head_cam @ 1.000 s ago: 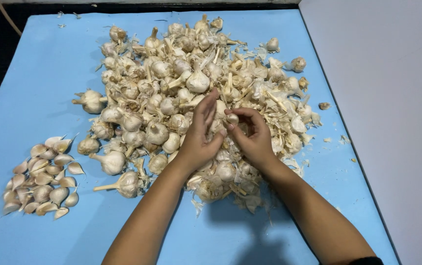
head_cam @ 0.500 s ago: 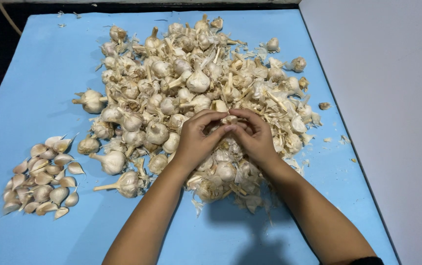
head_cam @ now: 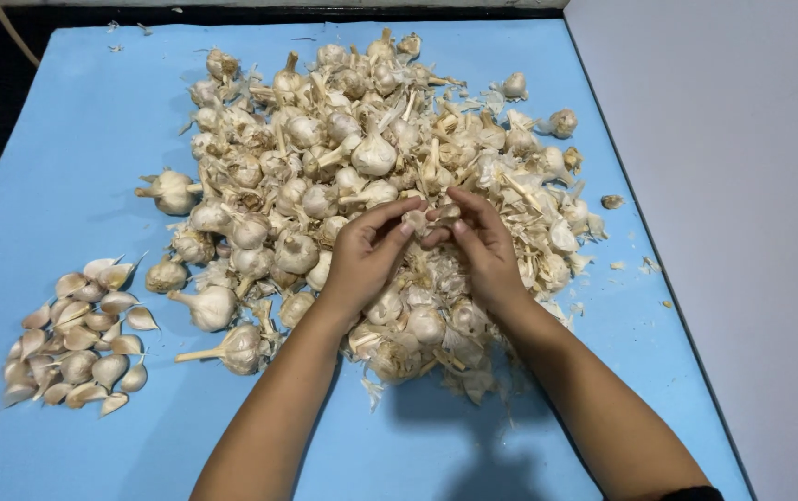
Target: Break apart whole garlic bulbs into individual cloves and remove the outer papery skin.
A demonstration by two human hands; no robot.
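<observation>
Garlic bulb (head_cam: 416,220) pale, papery — pinched between left hand (head_cam: 365,260) and right hand (head_cam: 482,249), fingertips closed on it, above garlic pile (head_cam: 325,167).

Both forearms reached forward from the lower edge, converging. The left hand (head_cam: 362,264) and right hand (head_cam: 484,252) met fingertip to fingertip, fingers curled inward, thumbs pressed toward the index fingers, wrists slightly bent, backs facing up.

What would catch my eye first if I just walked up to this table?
Most likely the big heap of whole white papery garlic bulbs covering the middle of the bright blue table. Above its near edge, the left hand and right hand pinch one small garlic piece. A small pile of loose cloves lies far left.
</observation>
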